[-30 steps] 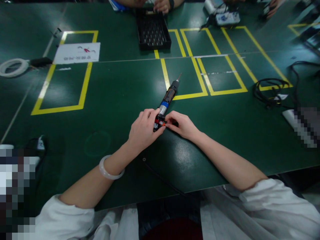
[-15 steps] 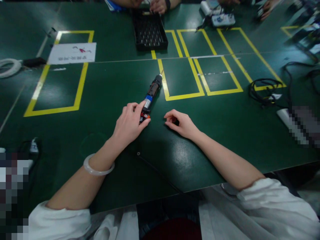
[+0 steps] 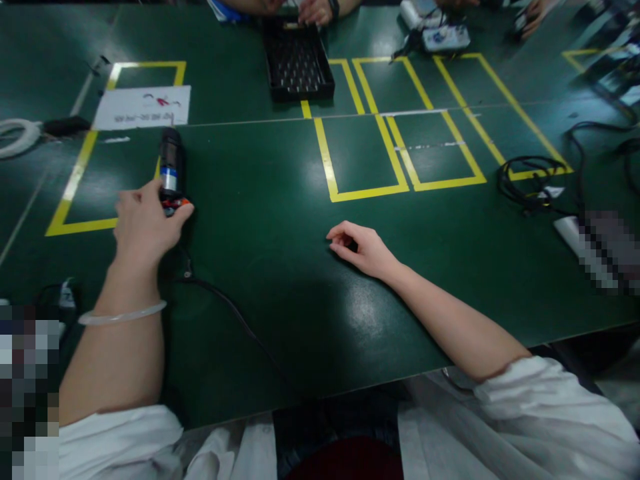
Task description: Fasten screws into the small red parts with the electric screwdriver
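Note:
My left hand (image 3: 147, 223) is closed around the lower end of an electric screwdriver (image 3: 171, 163), a dark cylinder with a blue and silver band and red-orange parts near my thumb. Its thin bit points away from me, close to the white sheet (image 3: 143, 110). The cable (image 3: 230, 307) trails from its rear over the table towards my lap. A translucent bangle (image 3: 123, 315) circles my left wrist. My right hand (image 3: 363, 248) rests on the green tabletop (image 3: 260, 247), fingers curled and tips close to the thumb, holding nothing.
Yellow tape rectangles (image 3: 370, 196) mark the table. A black tray (image 3: 300, 67) stands at the far side before another person's hands (image 3: 316, 11). Coiled black cable (image 3: 530, 183) lies at right, a power strip (image 3: 447, 39) further back. A white ring-shaped coil (image 3: 19, 137) lies at far left.
My left hand has carried the electric screwdriver leftwards to the left tape rectangle, its cable dragging along. The bit now points more straight ahead. My right hand has stayed in place.

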The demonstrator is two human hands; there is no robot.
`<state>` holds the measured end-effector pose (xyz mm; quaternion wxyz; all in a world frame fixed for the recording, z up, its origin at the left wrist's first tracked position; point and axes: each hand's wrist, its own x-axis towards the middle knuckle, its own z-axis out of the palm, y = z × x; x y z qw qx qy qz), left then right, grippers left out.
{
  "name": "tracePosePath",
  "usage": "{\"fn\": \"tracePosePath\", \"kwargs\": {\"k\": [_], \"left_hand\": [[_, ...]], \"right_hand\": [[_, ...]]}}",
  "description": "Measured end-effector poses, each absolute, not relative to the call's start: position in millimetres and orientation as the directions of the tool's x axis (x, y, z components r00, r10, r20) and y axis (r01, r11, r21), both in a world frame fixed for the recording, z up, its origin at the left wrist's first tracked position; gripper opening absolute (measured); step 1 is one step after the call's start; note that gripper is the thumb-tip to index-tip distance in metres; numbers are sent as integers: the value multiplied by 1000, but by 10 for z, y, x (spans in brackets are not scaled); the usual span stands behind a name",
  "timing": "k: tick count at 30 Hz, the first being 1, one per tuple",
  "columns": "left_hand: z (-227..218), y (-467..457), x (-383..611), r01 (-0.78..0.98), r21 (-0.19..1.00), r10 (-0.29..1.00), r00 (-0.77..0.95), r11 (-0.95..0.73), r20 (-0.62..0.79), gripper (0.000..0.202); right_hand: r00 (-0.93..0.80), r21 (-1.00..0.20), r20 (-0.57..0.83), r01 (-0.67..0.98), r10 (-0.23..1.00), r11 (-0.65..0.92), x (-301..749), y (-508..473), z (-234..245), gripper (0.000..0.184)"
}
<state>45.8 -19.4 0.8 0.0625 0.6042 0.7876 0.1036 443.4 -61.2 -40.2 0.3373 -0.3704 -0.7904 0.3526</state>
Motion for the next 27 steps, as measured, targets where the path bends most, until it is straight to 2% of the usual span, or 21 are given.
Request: {"fn": "tracePosePath", "kwargs": {"k": [4,8,13,16,20,24,27], "left_hand": [[9,-223,185,916,248,944,-331,316,18,82],[-2,-254,100,906,197,919,-391,374,55,82],[-28,-275,138,938,138,918,-342,319,202,65],[-11,-276,148,938,113,916,-344,327,205,55],[41,-306,149,926,86,904,-378,368,201,55],[90,-317,216,919,124,886,-393,373,246,55],[126,-273,408,934,237,889,-335,269,311,43]], "right_hand": [[-500,-808,253,362,828,465,4427,-611,-410,10],[-508,-807,243,367,826,463,4421,-614,-407,10],[-514,-808,243,362,823,465,4420,-617,-395,10],[-515,-808,242,362,822,465,4422,-616,-394,10],[-515,-803,243,370,822,468,4428,-614,-396,9],[-515,-799,236,380,824,466,4423,-613,-393,10],[-516,-797,242,378,822,472,4415,-615,-391,10]]}}
